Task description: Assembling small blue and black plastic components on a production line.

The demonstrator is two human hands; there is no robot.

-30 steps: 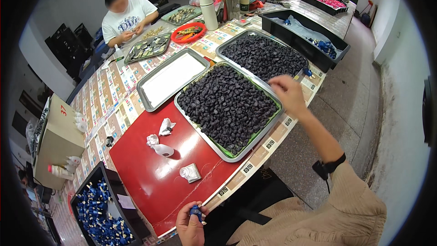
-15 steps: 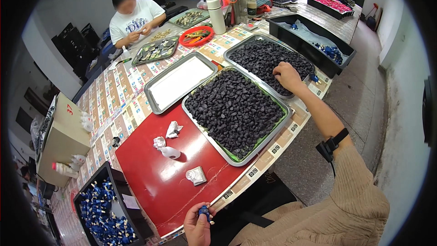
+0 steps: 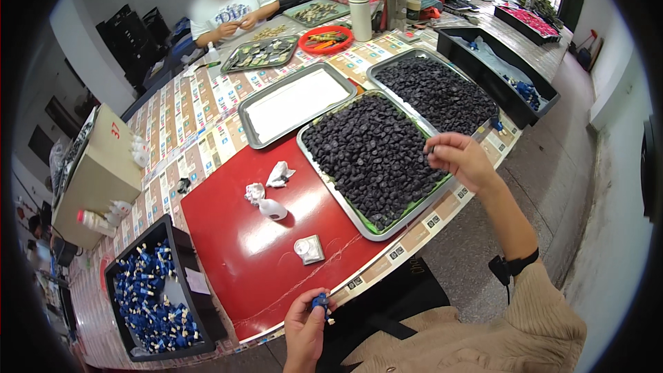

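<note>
Near the table's front edge my left hand (image 3: 305,323) pinches a small blue figure (image 3: 320,302) with pale limbs between thumb and fingers. My right hand (image 3: 461,159) is raised over the right rim of the nearer metal tray (image 3: 378,236), its thumb and fingertips pressed together. Whatever is in that pinch is too small to make out. Small dark rounded pieces (image 3: 373,155) fill this tray. Behind it, a second tray holds more black pieces (image 3: 442,90).
A red board (image 3: 228,235) bears a white bottle (image 3: 273,210), crumpled tissue (image 3: 280,174) and a small square pad (image 3: 309,250). Black bins of blue figures stand left (image 3: 200,283) and far right (image 3: 511,114). Beyond the white-lined tray (image 3: 252,135) sits another person (image 3: 238,7).
My right hand has lifted from the far tray of black pieces and come back toward me, fingers pinched. My left hand still holds the blue figure. The view has shifted somewhat.
</note>
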